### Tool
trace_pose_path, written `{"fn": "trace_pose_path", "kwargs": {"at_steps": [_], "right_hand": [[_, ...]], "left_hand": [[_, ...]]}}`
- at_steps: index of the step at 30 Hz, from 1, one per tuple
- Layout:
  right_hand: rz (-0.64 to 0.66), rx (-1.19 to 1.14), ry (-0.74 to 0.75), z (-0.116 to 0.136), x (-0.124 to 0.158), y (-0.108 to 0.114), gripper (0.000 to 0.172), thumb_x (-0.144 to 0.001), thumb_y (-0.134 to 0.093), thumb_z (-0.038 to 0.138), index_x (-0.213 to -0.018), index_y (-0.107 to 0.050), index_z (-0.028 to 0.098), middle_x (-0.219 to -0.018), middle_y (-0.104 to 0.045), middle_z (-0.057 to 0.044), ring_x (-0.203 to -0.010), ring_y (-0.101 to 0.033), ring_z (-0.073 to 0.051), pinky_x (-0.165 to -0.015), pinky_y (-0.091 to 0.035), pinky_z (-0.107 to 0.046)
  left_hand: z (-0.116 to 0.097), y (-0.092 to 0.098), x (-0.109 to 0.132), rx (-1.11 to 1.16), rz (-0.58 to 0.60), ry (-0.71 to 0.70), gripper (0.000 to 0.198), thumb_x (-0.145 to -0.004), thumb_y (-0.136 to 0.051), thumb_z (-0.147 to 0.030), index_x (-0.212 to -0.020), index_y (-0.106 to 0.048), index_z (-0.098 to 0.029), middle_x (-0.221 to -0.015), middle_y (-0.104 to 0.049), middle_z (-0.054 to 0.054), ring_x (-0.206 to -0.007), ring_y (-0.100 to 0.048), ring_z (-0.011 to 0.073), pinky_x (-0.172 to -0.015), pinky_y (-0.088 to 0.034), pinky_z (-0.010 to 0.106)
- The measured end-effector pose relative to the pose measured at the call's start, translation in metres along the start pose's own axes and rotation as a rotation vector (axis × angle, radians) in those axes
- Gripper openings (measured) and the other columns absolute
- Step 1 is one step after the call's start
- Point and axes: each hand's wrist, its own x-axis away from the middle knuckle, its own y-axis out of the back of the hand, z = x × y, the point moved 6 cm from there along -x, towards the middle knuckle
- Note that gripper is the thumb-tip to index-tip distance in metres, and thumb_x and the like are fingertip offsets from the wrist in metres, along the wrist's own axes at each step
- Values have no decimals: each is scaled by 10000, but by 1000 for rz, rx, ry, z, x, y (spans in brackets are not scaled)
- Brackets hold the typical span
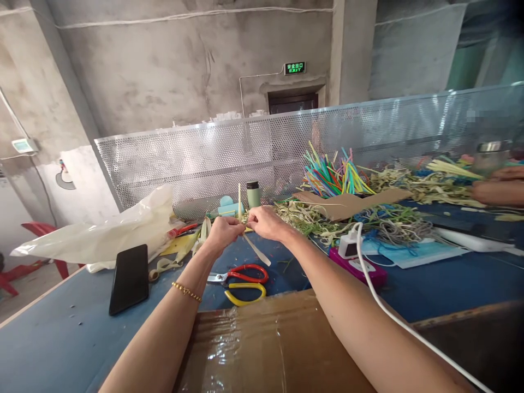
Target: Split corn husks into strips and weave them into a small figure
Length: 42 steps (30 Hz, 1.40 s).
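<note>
My left hand (223,233) and my right hand (265,222) meet over the blue table, fingertips pinched close together. Between them is a pale strip of dried leaf or straw (239,199), one end standing upright. Another flat, whitish end (258,252) slants down to the right below the fingers. Both hands appear closed on this strip; the fingertips hide how it is folded or joined. Nearer to me lie scissors (241,278) with one red and one yellow handle, blades to the left. Behind the hands stands a green bottle with a dark lid (253,195).
A cardboard box (262,349) sits in front of me. Left are a black phone (130,279) and a plastic bag (110,232). Right are coloured stems (338,173), leaf strips, a purple power strip (360,266) with a white cable, and another person's hand (499,188). A perforated metal screen (196,158) stands behind.
</note>
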Motion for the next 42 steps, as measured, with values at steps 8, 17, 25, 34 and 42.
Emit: {"fn": "trace_pose_path", "kwargs": {"at_steps": [8, 17, 25, 34, 42], "right_hand": [[-67, 6, -6, -5, 0, 4, 88, -763, -607, 147, -676, -622, 151, -654, -645, -30, -605, -531, -129, -563, -304, -235], [-353, 206, 67, 22, 9, 29, 199, -862, -510, 205, -724, -644, 156, -852, -675, -95, -851, -555, -194, -747, -332, -288], [22, -274, -132, 1, 3, -13, 348, -866, -488, 218, -537, -569, 137, -527, -563, -9, -527, -488, -111, -519, -303, -234], [41, -702, -243, -4, 7, -20, 263, -813, -588, 167, -554, -570, 129, -531, -586, -8, -506, -522, -98, -490, -388, -208], [20, -728, -213, -5, 4, -17, 176, -805, -596, 157, -633, -590, 127, -565, -591, 1, -530, -534, -94, -515, -408, -197]], "left_hand": [[1, -4, -1, 320, 225, 15, 163, -689, -635, -246, -597, -707, -132, -690, -676, 78, -480, -427, 74, -474, -300, 230], [11, 6, -8, 456, 46, 8, 147, -590, -728, -231, -632, -703, -92, -648, -666, 81, -464, -437, 63, -466, -289, 219], [3, 0, -6, 523, 20, -64, 165, -585, -721, -214, -701, -714, -98, -650, -648, 49, -506, -466, 71, -507, -330, 220], [4, 3, -7, 475, -73, -80, 168, -582, -710, -227, -699, -704, -108, -593, -606, 15, -508, -455, 82, -530, -348, 237], [-8, -2, 0, 407, 18, -105, 236, -606, -762, -322, -664, -676, -110, -537, -530, -13, -488, -403, 62, -478, -277, 221]]}}
